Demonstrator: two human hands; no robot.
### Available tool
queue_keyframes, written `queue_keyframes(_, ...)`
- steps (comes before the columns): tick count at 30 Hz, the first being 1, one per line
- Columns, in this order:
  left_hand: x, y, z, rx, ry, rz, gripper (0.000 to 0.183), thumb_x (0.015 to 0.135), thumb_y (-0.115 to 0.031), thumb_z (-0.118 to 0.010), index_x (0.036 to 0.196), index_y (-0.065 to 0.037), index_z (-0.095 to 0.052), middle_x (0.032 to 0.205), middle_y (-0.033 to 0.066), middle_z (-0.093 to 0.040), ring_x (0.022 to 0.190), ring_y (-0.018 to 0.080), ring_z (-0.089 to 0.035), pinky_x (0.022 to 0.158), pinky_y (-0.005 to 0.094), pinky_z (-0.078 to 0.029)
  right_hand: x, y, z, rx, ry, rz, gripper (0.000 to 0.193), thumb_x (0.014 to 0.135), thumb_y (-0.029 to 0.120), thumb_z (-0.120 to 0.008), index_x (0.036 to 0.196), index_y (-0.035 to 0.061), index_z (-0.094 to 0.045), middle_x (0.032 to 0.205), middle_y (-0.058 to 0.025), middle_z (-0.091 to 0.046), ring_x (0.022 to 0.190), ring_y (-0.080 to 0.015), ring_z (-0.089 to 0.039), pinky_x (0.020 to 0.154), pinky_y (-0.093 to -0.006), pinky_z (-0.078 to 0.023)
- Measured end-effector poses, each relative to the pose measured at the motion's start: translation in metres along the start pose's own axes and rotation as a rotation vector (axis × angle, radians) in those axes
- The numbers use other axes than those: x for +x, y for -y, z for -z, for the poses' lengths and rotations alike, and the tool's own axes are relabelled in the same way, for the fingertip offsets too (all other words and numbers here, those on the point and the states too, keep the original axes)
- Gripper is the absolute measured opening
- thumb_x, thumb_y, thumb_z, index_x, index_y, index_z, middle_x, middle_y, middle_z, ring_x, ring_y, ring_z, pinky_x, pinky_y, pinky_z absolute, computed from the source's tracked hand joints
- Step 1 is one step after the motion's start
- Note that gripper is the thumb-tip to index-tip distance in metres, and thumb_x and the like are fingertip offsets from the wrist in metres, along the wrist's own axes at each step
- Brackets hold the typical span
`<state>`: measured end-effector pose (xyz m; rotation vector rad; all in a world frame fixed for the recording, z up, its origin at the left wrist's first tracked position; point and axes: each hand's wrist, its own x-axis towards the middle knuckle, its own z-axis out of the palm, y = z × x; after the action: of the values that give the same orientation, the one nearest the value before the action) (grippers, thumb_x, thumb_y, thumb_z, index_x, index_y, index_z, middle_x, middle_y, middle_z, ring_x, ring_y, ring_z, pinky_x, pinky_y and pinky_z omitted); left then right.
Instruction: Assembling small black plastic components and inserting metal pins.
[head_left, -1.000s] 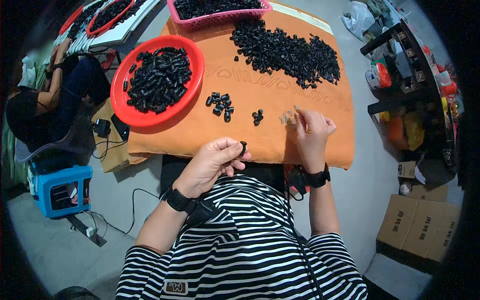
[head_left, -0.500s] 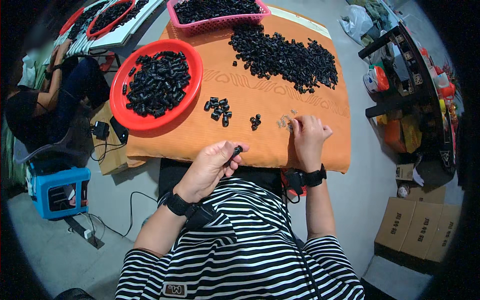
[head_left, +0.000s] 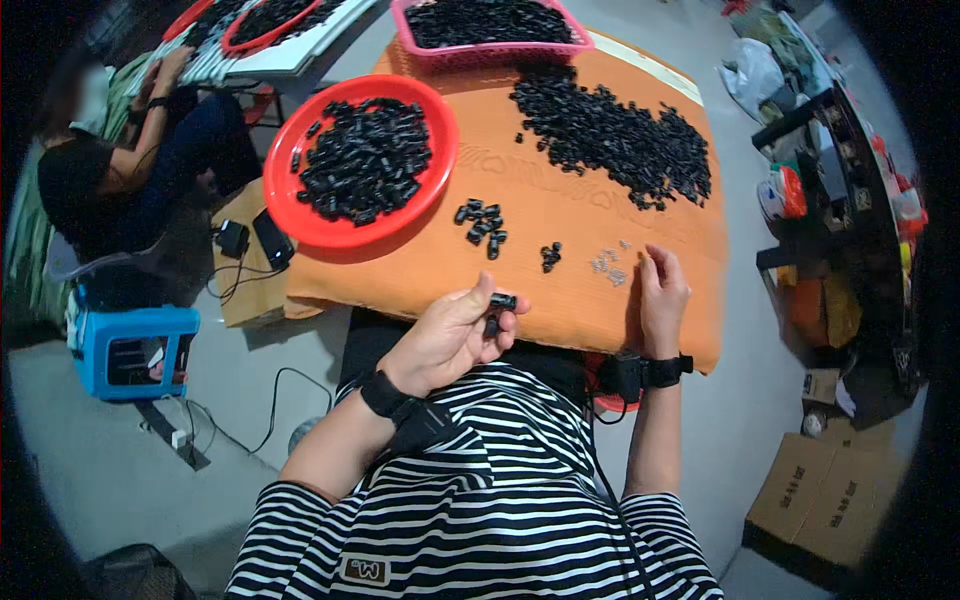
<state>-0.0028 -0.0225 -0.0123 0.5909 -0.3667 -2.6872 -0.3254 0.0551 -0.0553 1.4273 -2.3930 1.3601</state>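
Near the front edge of the orange cloth, my left hand is closed around small black plastic cylinders. One lies across the fingertips and another dark piece shows lower in the fingers. My right hand is bent over the cloth with its fingertips together; whatever they pinch is too small to make out. Just left of it lie small clear pieces. Farther left are a little cluster of tiny black parts and a group of larger black cylinders.
A red basin of black cylinders stands at the left. A pink basket of black parts sits at the far edge, beside a wide heap of small black parts. Another person works at a white table on the left. A dark shelf stands right.
The view has shifted, so the table sits farther right. My right fingers have drawn back slightly from the clear pieces. In my left hand the black cylinder has turned crosswise, showing a second piece.
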Motion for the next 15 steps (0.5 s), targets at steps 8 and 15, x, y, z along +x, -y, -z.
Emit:
queue_keyframes(8,0.002,-0.006,0.009,0.045,0.054,-0.042,0.037,0.104,-0.030,-0.059,0.120,0.003,-0.063,0.096,0.0060,-0.067,0.078,0.0109,-0.068,0.066,0.0203,-0.057,-0.008,0.008,-0.007,0.430,0.019,-0.271,0.013,0.102,0.009,-0.061,0.096,-0.0024,-0.065,0.088,-0.0049,-0.064,0.078,-0.0118,-0.060,0.074,-0.0295,-0.055)
queue_keyframes(15,-0.010,-0.062,-0.019,0.678,-0.306,-0.550,0.022,0.101,-0.014,-0.064,0.119,-0.001,-0.064,0.093,0.0011,-0.064,0.073,0.0058,-0.061,0.059,0.0190,-0.049,-0.009,-0.011,-0.006,0.249,0.056,-0.151,0.016,0.102,0.010,-0.061,0.093,-0.0029,-0.063,0.088,-0.0065,-0.065,0.079,-0.0130,-0.059,0.074,-0.0301,-0.052)
